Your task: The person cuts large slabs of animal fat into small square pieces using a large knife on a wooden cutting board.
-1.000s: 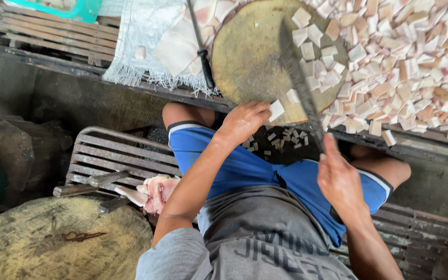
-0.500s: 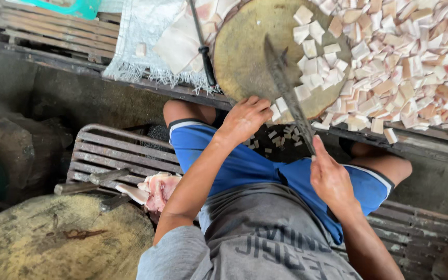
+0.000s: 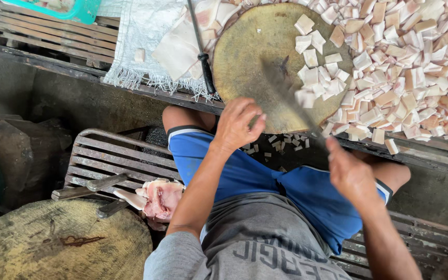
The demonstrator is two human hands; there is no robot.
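Note:
My right hand (image 3: 351, 173) grips the handle of a long knife (image 3: 289, 98). Its blurred blade slants up and left over the round wooden chopping block (image 3: 250, 52). My left hand (image 3: 237, 124) hovers at the block's near edge with its fingers loosely curled and nothing visible in them. Pale cubes of pork fat (image 3: 317, 57) lie on the right side of the block. A big pile of cut cubes (image 3: 410, 67) spreads to the right of it. My blue shorts and grey shirt fill the lower middle.
A black-handled knife (image 3: 203, 57) lies left of the block beside fat slabs (image 3: 177, 49) on a white woven sack (image 3: 136, 31). A slatted bench (image 3: 105, 153) holds knives (image 3: 86, 186) and raw meat (image 3: 159, 197). A second round block (image 3: 53, 243) is lower left, and a teal tub (image 3: 53, 6) upper left.
The knife blade has swung leftward and lower across the block and is now blurred. My left hand has stayed at the block's near edge.

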